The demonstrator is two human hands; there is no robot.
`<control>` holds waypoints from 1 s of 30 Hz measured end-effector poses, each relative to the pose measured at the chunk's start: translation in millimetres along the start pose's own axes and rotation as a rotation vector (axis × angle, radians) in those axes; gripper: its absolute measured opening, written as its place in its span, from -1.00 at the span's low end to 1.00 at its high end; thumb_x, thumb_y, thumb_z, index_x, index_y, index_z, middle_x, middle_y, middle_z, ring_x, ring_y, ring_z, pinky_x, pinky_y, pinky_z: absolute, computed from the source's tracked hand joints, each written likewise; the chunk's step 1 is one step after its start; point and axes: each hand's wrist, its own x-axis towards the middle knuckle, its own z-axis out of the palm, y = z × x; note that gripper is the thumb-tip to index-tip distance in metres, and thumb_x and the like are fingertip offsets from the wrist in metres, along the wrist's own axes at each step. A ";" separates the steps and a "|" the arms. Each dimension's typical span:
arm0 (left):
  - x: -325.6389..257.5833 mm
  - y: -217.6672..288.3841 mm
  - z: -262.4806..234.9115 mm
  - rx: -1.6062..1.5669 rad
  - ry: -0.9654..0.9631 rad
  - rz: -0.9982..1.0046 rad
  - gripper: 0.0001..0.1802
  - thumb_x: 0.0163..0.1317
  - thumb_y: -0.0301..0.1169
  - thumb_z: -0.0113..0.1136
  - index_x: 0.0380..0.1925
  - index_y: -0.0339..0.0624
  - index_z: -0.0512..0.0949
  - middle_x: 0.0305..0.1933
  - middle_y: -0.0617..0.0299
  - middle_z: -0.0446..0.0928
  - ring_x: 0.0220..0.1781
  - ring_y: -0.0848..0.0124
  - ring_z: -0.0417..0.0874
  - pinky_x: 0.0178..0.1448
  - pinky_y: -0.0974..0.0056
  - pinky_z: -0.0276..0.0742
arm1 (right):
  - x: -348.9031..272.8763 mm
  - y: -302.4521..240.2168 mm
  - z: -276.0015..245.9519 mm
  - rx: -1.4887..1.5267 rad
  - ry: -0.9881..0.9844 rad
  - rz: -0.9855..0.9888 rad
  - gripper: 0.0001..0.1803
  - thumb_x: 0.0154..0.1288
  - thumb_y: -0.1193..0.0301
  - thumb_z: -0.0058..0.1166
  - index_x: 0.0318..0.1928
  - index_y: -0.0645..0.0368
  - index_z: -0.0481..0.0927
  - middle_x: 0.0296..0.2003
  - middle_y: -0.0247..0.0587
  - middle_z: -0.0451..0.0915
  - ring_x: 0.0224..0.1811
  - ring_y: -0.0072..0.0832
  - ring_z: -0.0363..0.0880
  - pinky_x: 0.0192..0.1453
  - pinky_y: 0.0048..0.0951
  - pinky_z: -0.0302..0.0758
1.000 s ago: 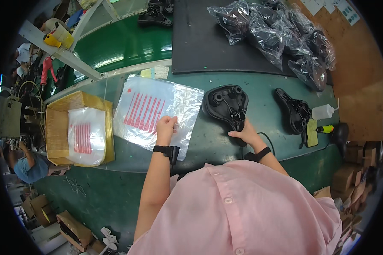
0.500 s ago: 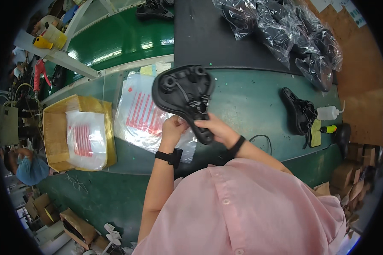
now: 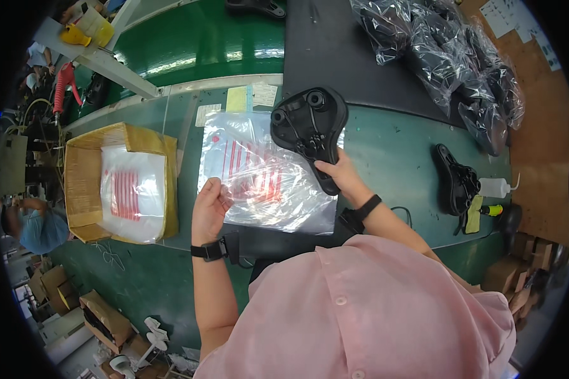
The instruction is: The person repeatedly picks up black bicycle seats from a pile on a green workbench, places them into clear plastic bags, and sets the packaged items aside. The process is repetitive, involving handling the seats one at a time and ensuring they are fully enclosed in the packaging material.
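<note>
My right hand (image 3: 340, 175) grips the narrow nose of a black bicycle saddle (image 3: 310, 129), held underside up above the green table (image 3: 398, 151). My left hand (image 3: 208, 205) pinches the near left edge of a clear plastic bag with red print (image 3: 265, 180) and lifts it off a stack of the same bags. The saddle's nose is at the bag's right side; I cannot tell if it is inside the bag.
A cardboard box (image 3: 82, 183) holding a bagged item stands at the left. A second black saddle (image 3: 455, 180), a white squeeze bottle (image 3: 496, 187) and a yellow-handled tool lie at the right. Bagged saddles (image 3: 449, 57) are piled on a black mat at the back right.
My right hand picked the saddle up off the table, turned it underside up and brought it over the bags. My left hand went from pressing on the bags to lifting one edge.
</note>
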 end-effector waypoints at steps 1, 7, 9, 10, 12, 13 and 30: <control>-1.7 -2.4 3.7 0.076 0.049 0.035 -0.86 0.36 -0.35 0.10 -0.23 -0.18 0.51 -0.40 0.40 0.45 -0.35 0.58 0.52 -0.24 0.46 0.54 | -4.7 -3.1 -5.0 0.002 0.029 -0.061 -0.42 0.04 0.51 0.31 0.10 0.34 0.40 -0.08 -0.14 0.60 -0.07 -0.45 0.57 0.05 -0.43 0.46; 5.1 -21.3 42.1 0.285 0.206 0.188 -0.77 0.33 -0.36 0.14 -0.14 -0.28 0.61 -0.44 0.42 0.48 -0.44 0.66 0.44 -0.40 0.51 0.40 | -62.3 -62.7 -7.1 -0.678 -0.072 -0.520 -0.44 -0.03 0.48 0.32 0.03 0.23 0.40 -0.16 0.01 0.56 -0.12 -0.07 0.56 -0.01 -0.27 0.48; 14.2 -23.1 50.2 0.288 0.267 0.274 -0.77 0.32 -0.37 0.15 -0.17 -0.31 0.64 -0.56 0.47 0.40 -0.55 0.72 0.33 -0.52 0.54 0.18 | -70.7 -66.9 1.4 -0.908 -0.122 -0.683 -0.48 -0.05 0.46 0.30 -0.02 0.17 0.41 -0.15 -0.03 0.54 -0.12 -0.01 0.52 -0.08 -0.17 0.49; 12.9 -20.9 52.7 0.333 0.295 0.348 -0.76 0.32 -0.38 0.15 -0.17 -0.31 0.65 -0.57 0.48 0.39 -0.57 0.72 0.31 -0.54 0.52 0.15 | -70.2 -66.8 6.0 -0.988 -0.181 -0.707 -0.49 -0.06 0.46 0.27 -0.04 0.15 0.41 -0.16 -0.09 0.52 -0.12 -0.07 0.53 -0.11 -0.16 0.49; 8.8 -12.7 65.0 0.427 0.339 0.493 -0.76 0.32 -0.38 0.14 -0.16 -0.32 0.65 -0.61 0.49 0.38 -0.61 0.72 0.26 -0.58 0.50 0.09 | -61.6 -46.6 7.6 -1.129 -0.242 -0.659 -0.51 -0.03 0.43 0.25 -0.04 0.14 0.40 -0.16 -0.09 0.52 -0.12 -0.09 0.53 -0.13 -0.14 0.48; 1.0 -10.8 75.0 0.481 0.251 0.491 -0.78 0.30 -0.41 0.16 -0.16 -0.29 0.67 -0.62 0.51 0.39 -0.62 0.71 0.26 -0.57 0.50 0.11 | -61.0 -42.6 7.0 -1.129 -0.231 -0.623 -0.52 -0.02 0.43 0.26 -0.04 0.15 0.42 -0.17 -0.08 0.54 -0.14 -0.10 0.55 -0.14 -0.16 0.49; -70.6 -97.3 249.3 1.265 -0.932 1.060 -0.75 0.05 -0.44 0.13 -0.21 -0.04 0.58 -0.48 0.32 0.51 -0.45 0.38 0.56 -0.36 0.30 0.45 | -53.4 -59.0 -0.7 -0.422 0.025 -0.015 -0.31 0.19 0.25 0.25 0.17 0.51 0.33 -0.01 0.03 0.53 0.02 -0.39 0.50 0.10 -0.37 0.43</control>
